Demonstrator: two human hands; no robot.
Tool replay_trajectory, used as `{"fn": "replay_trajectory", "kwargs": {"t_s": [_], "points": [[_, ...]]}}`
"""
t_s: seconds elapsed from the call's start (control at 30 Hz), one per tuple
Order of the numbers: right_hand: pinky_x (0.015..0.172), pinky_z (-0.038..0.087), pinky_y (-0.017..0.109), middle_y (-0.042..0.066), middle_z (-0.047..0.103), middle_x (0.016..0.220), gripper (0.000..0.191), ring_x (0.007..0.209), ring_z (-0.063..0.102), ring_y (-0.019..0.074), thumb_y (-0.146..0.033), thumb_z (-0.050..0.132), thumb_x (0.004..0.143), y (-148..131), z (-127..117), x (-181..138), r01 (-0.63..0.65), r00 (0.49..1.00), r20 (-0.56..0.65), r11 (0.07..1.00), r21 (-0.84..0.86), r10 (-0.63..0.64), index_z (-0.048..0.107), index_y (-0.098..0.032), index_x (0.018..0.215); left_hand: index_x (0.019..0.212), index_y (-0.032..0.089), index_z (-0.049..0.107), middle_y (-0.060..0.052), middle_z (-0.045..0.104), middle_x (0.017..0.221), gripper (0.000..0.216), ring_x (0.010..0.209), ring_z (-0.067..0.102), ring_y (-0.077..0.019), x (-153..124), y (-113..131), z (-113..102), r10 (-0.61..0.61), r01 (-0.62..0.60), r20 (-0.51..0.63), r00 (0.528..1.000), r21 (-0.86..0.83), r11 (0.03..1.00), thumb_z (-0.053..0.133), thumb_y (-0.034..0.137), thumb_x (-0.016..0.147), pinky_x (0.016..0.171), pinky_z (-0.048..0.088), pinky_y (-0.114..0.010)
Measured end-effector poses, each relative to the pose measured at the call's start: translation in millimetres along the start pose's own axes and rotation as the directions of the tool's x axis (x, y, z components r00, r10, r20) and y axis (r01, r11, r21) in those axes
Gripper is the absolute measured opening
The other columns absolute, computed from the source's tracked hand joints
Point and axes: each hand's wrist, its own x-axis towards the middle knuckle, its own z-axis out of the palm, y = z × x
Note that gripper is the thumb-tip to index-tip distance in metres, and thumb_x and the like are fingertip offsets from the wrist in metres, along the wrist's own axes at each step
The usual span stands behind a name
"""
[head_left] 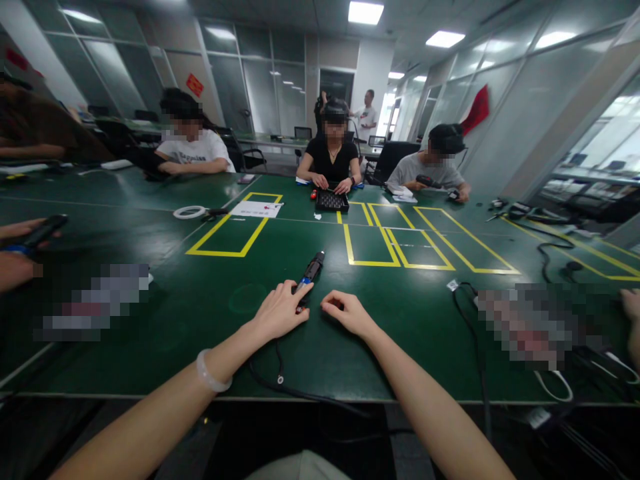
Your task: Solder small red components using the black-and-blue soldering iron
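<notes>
My left hand [280,310] rests on the green table [390,333] with its fingers curled round the near end of a black tool with a blue band [311,270], which lies pointing away from me. A black cable [280,373] runs from the tool back toward the table's front edge. My right hand [347,312] lies just to the right of the tool, fingers curled in a loose pinch, and I cannot make out anything in it. A pale bangle [213,373] sits on my left wrist.
Yellow tape rectangles [235,223] mark the table. A black tray [331,200] lies before a person seated opposite; other people sit left and right. A white ring [189,212] and a paper sheet [256,209] lie at mid left. Cables [470,320] trail at right.
</notes>
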Motion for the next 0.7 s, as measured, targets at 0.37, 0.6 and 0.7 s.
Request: {"fn": "replay_trajectory", "kwargs": {"t_s": [0.37, 0.6, 0.7], "points": [[0.063, 0.04, 0.023, 0.001, 0.065, 0.078, 0.017, 0.068, 0.055, 0.0123, -0.029, 0.056, 0.087, -2.6, 0.3, 0.2, -0.027, 1.0, 0.01, 0.999, -0.026, 0.027, 0.067, -0.015, 0.087, 0.148, 0.034, 0.033, -0.013, 0.044, 0.131, 0.068, 0.112, 0.049, -0.0315, -10.0, -96.3, -6.7, -0.187, 0.188, 0.05, 0.981, -0.017, 0.982, 0.043, 0.052, 0.083, 0.092, 0.042, -0.042], [0.064, 0.041, 0.023, 0.002, 0.065, 0.079, 0.017, 0.07, 0.056, 0.0128, -0.029, 0.055, 0.088, -1.2, 1.9, 0.4, -0.003, 1.0, 0.013, 0.999, -0.047, 0.003, 0.066, -0.016, 0.086, 0.148, 0.027, 0.034, -0.016, 0.044, 0.133, 0.072, 0.114, 0.048, -0.0342, -6.8, -182.6, -19.3, -0.353, 0.349, 0.085, 0.932, 0.061, 0.935, 0.044, 0.054, 0.083, 0.094, 0.039, -0.042], [0.064, 0.04, 0.023, 0.001, 0.065, 0.078, 0.016, 0.069, 0.055, 0.0126, -0.028, 0.055, 0.088, 0.4, 2.8, 0.7, 0.016, 1.0, 0.008, 0.998, -0.053, -0.015, 0.066, -0.016, 0.086, 0.148, 0.021, 0.034, -0.017, 0.046, 0.134, 0.069, 0.111, 0.049, -0.0317, -5.9, -208.8, -25.2, -0.386, 0.379, 0.084, 0.919, 0.089, 0.921, 0.043, 0.051, 0.087, 0.094, 0.038, -0.041]]}}
